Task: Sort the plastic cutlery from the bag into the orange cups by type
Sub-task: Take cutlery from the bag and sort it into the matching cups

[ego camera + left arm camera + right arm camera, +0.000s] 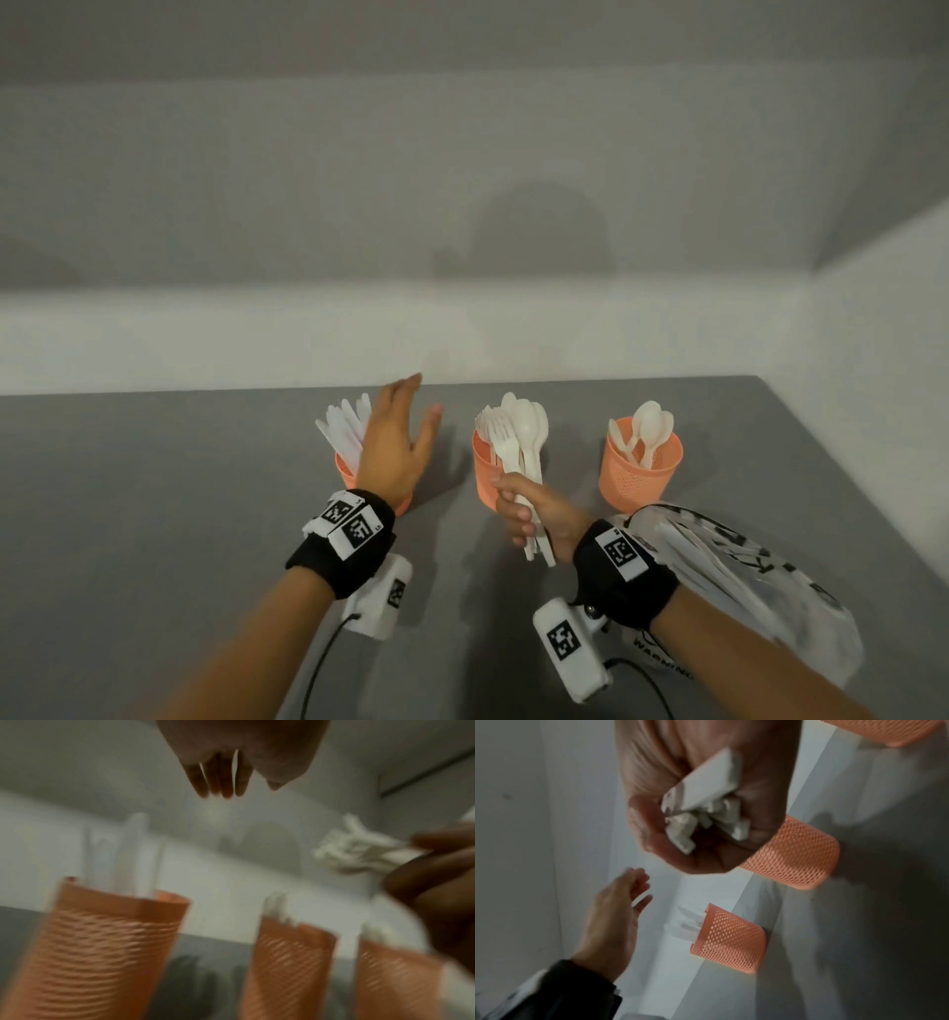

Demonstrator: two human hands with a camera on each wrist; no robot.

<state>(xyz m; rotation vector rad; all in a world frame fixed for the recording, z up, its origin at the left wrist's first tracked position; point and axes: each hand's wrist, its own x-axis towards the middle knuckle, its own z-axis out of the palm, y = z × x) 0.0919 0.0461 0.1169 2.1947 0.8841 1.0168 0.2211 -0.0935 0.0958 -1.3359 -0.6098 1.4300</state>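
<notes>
While mesh cups (640,465) stand, right hand (534,514) grips cutlery (518,442) (smooth plastic).

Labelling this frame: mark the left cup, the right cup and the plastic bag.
left cup (731,943), right wrist view, mesh wall.
right cup (637,475), head view, mesh wall.
plastic bag (760,580), head view, crinkled top.

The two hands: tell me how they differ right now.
The left hand is open with fingers spread and holds nothing; the right hand is curled round a bundle of forks and spoons. The left hand hovers over the knife cup; the right hand sits in front of the middle cup. Both wear black wristbands with markers.
</notes>
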